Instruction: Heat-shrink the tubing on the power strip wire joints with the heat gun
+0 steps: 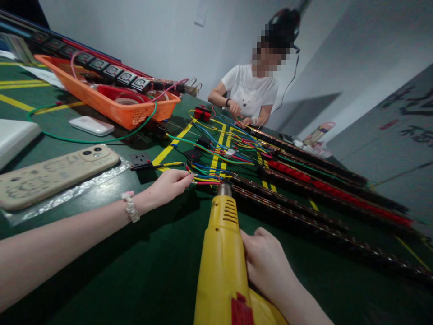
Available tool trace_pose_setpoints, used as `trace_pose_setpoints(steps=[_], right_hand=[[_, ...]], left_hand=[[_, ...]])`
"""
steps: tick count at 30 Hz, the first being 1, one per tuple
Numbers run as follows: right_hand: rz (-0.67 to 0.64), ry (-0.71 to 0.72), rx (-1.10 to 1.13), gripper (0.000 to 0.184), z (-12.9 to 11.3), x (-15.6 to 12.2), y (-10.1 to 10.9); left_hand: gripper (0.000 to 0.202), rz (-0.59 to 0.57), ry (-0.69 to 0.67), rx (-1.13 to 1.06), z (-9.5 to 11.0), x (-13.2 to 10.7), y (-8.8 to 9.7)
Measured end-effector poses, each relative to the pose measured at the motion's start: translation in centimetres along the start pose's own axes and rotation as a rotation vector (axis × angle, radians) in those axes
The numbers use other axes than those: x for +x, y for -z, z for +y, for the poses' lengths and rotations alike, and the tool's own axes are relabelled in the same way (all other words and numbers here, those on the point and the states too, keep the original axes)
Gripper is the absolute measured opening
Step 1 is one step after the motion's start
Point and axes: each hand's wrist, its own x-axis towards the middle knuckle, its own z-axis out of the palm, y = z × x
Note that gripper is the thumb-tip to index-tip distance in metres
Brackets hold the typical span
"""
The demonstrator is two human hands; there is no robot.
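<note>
My right hand is wrapped round a yellow heat gun. Its metal nozzle points away from me, right at a bundle of coloured wires. Left of the nozzle, my left hand pinches the ends of these wires between thumb and fingers. The wires run rightward to a long dark strip with copper-coloured parts. Beyond my left fingertips lies a black socket-like block with a black and a yellow lead. Exactly which wires sit between my fingers is partly hidden.
Across the green table a co-worker handles wires. An orange basket stands at the back left. A phone lies on clear plastic, near a white mouse-like object. More long strips, one red, stretch rightward.
</note>
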Motion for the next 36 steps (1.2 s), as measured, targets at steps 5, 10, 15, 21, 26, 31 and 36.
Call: trace_pose_setpoints(steps=[5,10,15,21,26,31,36], right_hand=[[-0.001,0.06,-0.021,0.02,-0.9,0.7,0.0],[-0.033,0.111,-0.09,0.022,-2.0,1.2,0.0],[-0.048,0.179,-0.09,0.022,-3.3,1.7,0.0],[-0.058,0.227,-0.13,0.024,-4.0,2.1,-0.1],[-0.069,0.21,-0.115,0.03,-3.7,1.9,-0.2],[-0.066,0.175,-0.089,0.027,-2.9,1.8,-0.2],[-0.037,0.111,-0.043,0.025,-1.4,1.3,-0.2]], left_hand=[[0.048,0.011,-0.012,0.012,-0.1,0.1,0.0],[0.048,0.012,-0.03,0.024,0.1,0.0,0.1],[0.048,0.028,-0.051,0.066,0.2,0.0,0.2],[0.048,0.043,-0.055,0.04,0.1,0.2,0.2],[0.049,0.009,-0.042,0.009,0.1,0.0,0.3],[0.052,-0.007,-0.053,0.002,-0.2,0.0,0.3],[0.051,-0.014,-0.04,-0.009,-0.1,0.0,0.3]])
